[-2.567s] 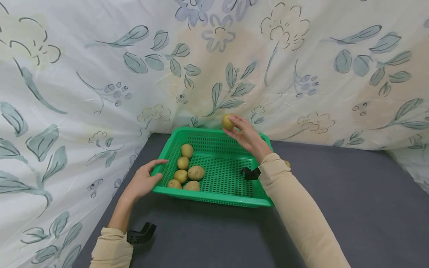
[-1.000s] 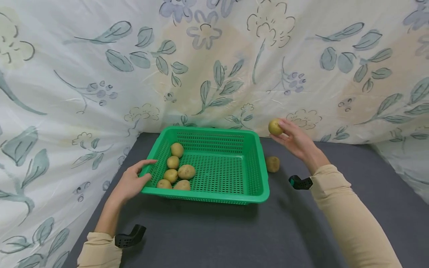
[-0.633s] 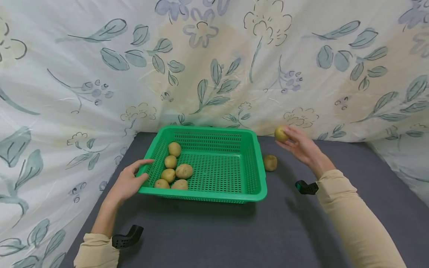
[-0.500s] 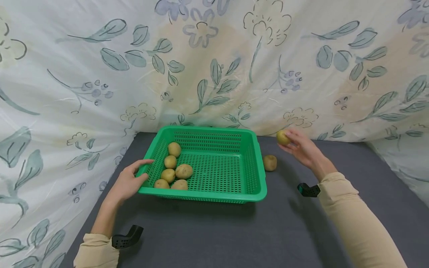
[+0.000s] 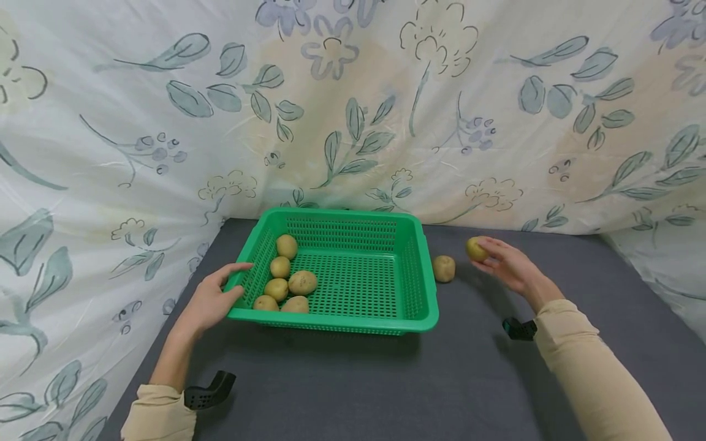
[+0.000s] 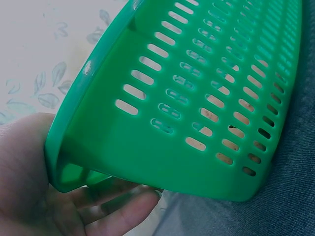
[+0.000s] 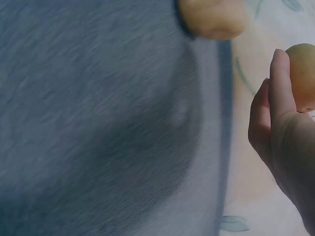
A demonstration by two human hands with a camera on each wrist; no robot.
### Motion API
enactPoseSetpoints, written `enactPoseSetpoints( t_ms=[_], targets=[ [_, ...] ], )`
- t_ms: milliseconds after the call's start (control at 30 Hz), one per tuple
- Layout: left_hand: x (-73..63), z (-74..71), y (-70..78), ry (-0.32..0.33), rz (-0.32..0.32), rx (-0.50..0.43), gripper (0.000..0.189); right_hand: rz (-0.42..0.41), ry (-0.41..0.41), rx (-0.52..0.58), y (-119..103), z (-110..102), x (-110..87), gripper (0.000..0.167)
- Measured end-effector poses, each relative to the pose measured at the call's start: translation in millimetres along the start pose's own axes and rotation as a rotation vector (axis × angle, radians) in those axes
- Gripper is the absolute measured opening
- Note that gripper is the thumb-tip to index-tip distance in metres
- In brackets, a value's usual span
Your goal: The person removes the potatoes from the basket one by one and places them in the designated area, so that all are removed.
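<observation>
- right hand (image 5: 513,269) pinches a potato (image 5: 475,249) over the table (image 5: 441,380), near a loose potato (image 5: 444,269) right of the basket (image 5: 331,321).
- left hand (image 5: 212,300) grips the basket's left rim; that should steady it.
- a gentle, secure pinch, i'd say, best guards against drops.

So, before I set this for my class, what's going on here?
A person's left hand holds the left rim of a green basket, where six potatoes sit toward the left. The right hand holds another potato above the dark table, to the basket's right. One more potato lies on the table between that hand and the basket.
</observation>
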State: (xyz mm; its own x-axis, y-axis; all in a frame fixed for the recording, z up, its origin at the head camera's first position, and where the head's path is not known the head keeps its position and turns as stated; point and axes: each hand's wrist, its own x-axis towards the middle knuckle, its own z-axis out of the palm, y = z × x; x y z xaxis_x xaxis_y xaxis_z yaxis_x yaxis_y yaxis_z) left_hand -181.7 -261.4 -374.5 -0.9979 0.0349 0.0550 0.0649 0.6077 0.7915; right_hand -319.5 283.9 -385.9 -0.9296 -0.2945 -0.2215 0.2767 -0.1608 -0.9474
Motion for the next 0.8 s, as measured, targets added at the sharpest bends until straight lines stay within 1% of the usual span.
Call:
enactPoseSetpoints(
  t_ms=[133, 233, 433, 533, 667, 800],
  targets=[
    [0.3, 0.2, -0.5, -0.005, -0.005, -0.01, 0.048, 0.03, 0.008, -0.028, 8.3, -7.4, -1.0, 0.025],
    [0.7, 0.2, -0.9, -0.005, -0.002, -0.019, 0.049, 0.038, 0.02, -0.023, 13.3, -11.2, -0.7, 0.025],
    [1.0, 1.1, -0.8, -0.007, -0.003, -0.021, 0.049, 0.045, 0.022, -0.078, 21.0, -10.5, 0.6, 0.025],
    [1.2, 1.8, -1.7, -0.006, -0.01, -0.019, 0.049, 0.051, 0.038, -0.112, 24.7, -8.5, 2.9, 0.027],
    [1.0, 1.8, -1.2, -0.002, -0.011, -0.017, 0.049, 0.06, 0.066, -0.134, 28.6, -5.7, 5.3, 0.034],
    [0.5, 0.9, 0.6, -0.004, -0.009, -0.022, 0.049, 0.063, 0.077, -0.153, 30.7, -3.0, 6.2, 0.042]
  ],
)
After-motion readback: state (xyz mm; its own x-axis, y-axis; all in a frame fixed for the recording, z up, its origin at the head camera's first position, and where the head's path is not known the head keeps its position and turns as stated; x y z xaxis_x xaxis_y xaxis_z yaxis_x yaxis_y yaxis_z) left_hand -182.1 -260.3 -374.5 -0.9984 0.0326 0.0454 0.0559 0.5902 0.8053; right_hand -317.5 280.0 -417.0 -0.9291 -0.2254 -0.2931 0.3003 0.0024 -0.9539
